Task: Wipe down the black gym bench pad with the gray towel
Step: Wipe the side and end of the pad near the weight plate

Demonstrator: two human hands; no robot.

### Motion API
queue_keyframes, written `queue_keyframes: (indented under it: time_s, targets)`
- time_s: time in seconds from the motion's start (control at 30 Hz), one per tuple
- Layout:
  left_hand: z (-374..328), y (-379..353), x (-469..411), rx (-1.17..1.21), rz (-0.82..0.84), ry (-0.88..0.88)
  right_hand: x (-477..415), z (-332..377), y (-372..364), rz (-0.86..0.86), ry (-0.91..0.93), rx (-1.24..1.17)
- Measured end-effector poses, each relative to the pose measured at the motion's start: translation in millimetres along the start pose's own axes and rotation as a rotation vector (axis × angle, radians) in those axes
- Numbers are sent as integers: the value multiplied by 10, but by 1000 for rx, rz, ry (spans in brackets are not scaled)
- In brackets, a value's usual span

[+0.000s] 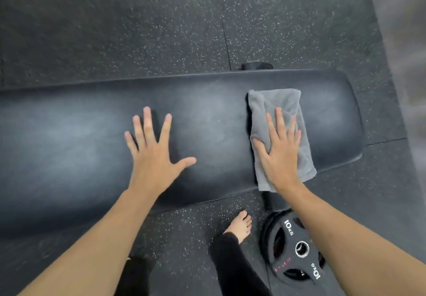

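because it spans nearly the whole width of the view, the long black padded vinyl gym bench pad comes first: it lies across the speckled dark rubber floor, its rounded end off to the right, and its smooth skin shows pale hazy patches along its length. by the look of it the pad is firm, fixed and a little slick, so it should take pressure without shifting, and needs no holding. smaller, the folded grey terry towel lies flat across the pad near that right end, its near corner hanging just over the front edge. it looks light, soft and limp, likely to bunch or slide if pushed by one corner, so it is best driven by a flat palm spread over its middle, as it is now, rather than pinched. beside the bench on the floor sits a black 10 kg weight plate, partly behind the right forearm. the left hand is opened wide, fingers splayed, holding nothing; whether it presses on the bare pad or hovers just over it i cannot tell. the right hand is flat and open too, fingers together, pressing down on the towel rather than gripping it.
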State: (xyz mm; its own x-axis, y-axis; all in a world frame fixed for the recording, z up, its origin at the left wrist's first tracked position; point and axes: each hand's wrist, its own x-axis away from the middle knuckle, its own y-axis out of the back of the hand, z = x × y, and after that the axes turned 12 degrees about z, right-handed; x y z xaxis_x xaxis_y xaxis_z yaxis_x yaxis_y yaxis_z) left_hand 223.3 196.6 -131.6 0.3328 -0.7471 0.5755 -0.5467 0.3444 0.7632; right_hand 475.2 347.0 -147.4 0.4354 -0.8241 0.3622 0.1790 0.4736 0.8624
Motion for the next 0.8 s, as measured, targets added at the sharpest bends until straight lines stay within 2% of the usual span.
queue_keyframes:
  time_s: [0.07, 0.17, 0.27, 0.33, 0.47, 0.63, 0.73, 0.8]
  targets:
    - [680, 199, 210, -5, 29, 134, 278, 551, -371, 28, 34, 22]
    - [1516, 471, 412, 59, 171, 337, 654, 1482, -927, 53, 62, 64]
    - [1844, 428, 416, 75, 209, 289, 884, 2366, -1399, 91, 188, 179]
    - [1851, 387, 381, 72, 200, 259, 941, 2700, -1570, 126, 255, 255]
    - [1876, 422, 354, 88, 206, 231, 1010, 2563, -1530, 165, 409, 308]
    - [1908, 441, 394, 141, 233, 153, 1128, 1982, -1380, 236, 836, 582]
    - [1986, 472, 457, 155, 216, 69, 1022, 2055, -1401, 192, 1031, 709]
    - [2196, 499, 535, 78, 133, -29, 989, 2322, -1507, 234, 1208, 826]
